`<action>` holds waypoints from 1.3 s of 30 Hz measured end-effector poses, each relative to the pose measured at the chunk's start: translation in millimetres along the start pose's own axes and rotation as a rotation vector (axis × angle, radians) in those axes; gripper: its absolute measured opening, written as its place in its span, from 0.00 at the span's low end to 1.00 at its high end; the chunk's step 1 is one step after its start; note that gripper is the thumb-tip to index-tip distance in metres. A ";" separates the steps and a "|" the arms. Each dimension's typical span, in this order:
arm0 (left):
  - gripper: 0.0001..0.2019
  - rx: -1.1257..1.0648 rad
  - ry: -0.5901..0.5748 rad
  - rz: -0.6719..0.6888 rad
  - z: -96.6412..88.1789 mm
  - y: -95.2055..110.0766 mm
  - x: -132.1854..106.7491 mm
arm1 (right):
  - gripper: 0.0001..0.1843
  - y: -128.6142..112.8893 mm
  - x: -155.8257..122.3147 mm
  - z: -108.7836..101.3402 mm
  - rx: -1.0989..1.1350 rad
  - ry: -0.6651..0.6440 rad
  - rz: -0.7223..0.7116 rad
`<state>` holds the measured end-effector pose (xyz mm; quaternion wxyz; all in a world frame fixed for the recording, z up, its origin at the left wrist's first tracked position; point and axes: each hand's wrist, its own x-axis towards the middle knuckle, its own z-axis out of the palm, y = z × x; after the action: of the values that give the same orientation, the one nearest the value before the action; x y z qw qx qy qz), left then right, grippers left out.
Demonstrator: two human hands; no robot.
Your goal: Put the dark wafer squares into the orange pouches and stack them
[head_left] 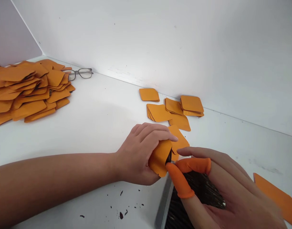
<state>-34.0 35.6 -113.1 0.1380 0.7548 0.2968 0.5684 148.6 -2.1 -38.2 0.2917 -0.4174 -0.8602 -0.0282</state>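
Note:
My left hand [143, 149] is wrapped round a small orange paper pouch [160, 156], whose mouth gapes to the right with something dark inside. My right hand [219, 181] wears orange finger cots [180, 183] on thumb and forefinger. These two fingertips come together in a pinch at the pouch's mouth; what lies between them, if anything, is hidden. Under my right hand is a grey-rimmed tray [163, 206] of dark, thin, stick-like pieces [179, 213], partly covered by the hand. Another orange pouch [178, 140] lies flat just behind my left fingers.
A large heap of orange pouches [29, 89] lies at the left, beside eyeglasses [85, 73]. Small stacks of pouches [160, 113] lie near the white back wall [160, 41]. An orange piece [274, 197] rests at the right. Dark crumbs [121, 215] dot the white table [88, 133].

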 end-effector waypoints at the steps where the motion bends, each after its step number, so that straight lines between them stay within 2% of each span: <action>1: 0.28 -0.002 0.000 0.005 -0.1 0.6 0.1 | 0.05 0.0 -0.1 -0.5 0.004 0.014 0.009; 5: 0.28 0.022 0.031 -0.002 0.3 4.8 -0.4 | 0.05 -2.3 0.4 -3.6 0.000 -0.003 0.002; 9: 0.27 0.044 0.069 0.006 2.8 4.9 -3.1 | 0.11 -3.0 -0.6 -4.3 0.027 -0.063 -0.048; 13: 0.33 0.071 0.088 -0.010 5.3 -0.1 -5.4 | 0.17 0.6 1.5 -1.4 -0.003 -0.073 -0.149; 15: 0.34 0.035 0.065 -0.026 4.5 -1.4 -5.0 | 0.19 2.6 3.0 -0.9 -0.041 -0.088 -0.199; 21: 0.29 -0.088 -0.099 -0.088 -4.1 1.9 0.0 | 0.19 8.5 4.0 -4.4 -0.087 -0.104 -0.263; 27: 0.29 -0.124 -0.098 -0.075 -5.1 2.0 0.4 | 0.16 10.5 4.5 -5.0 -0.110 -0.046 -0.302; 31: 0.29 -0.173 -0.096 -0.079 -6.9 2.4 1.0 | 0.17 11.0 4.5 -6.0 -0.155 0.032 -0.235; 34: 0.27 -0.258 -0.119 -0.026 -9.0 3.9 2.8 | 0.21 13.2 4.2 -6.2 -0.136 0.069 -0.168; 37: 0.28 -0.267 -0.141 0.056 -8.9 5.7 4.7 | 0.27 14.5 4.5 -4.6 -0.108 0.026 -0.197; 39: 0.27 -0.197 -0.149 0.088 -7.8 6.6 5.4 | 0.26 14.3 4.8 -3.2 -0.115 -0.013 -0.225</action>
<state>-38.5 32.7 -102.9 0.2081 0.7901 0.1952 0.5426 158.3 9.7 -35.8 0.2565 -0.3345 -0.9004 -0.1074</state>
